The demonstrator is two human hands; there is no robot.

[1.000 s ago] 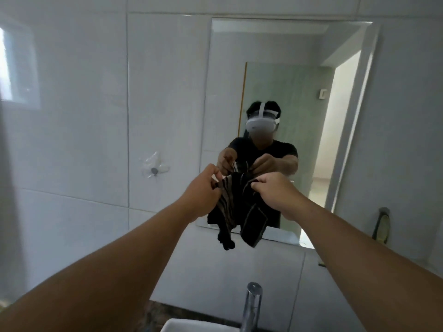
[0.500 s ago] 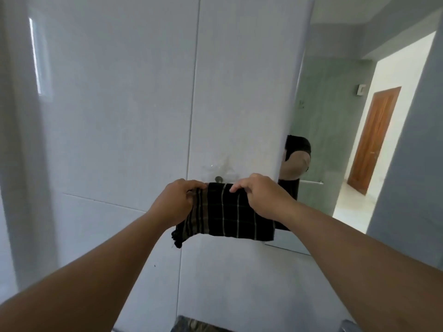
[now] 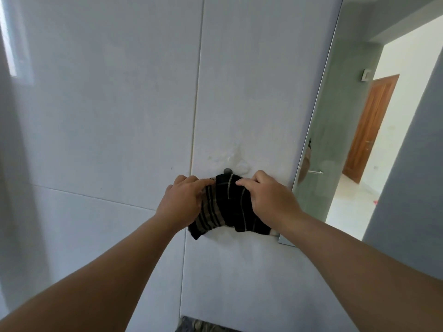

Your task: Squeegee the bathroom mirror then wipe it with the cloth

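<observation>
A black cloth (image 3: 230, 209) with pale checked stripes hangs against the white tiled wall, its top edge at a small dark wall hook (image 3: 227, 170). My left hand (image 3: 183, 203) grips the cloth's left side and my right hand (image 3: 271, 200) grips its right side. The mirror (image 3: 335, 140) stands at the right, seen at a steep angle; it reflects a green wall, a wooden door and a sliver of my arm. No squeegee is in view.
White wall tiles (image 3: 107, 116) fill the left and middle of the view, with clear adhesive residue (image 3: 230, 156) around the hook. A dark speckled counter edge (image 3: 203, 327) shows at the bottom. A grey wall (image 3: 412, 164) borders the mirror on the right.
My view has swung left, from facing the mirror to the tiled wall beside it. Both hands carried the cloth up to the wall hook and bunched it closer together there.
</observation>
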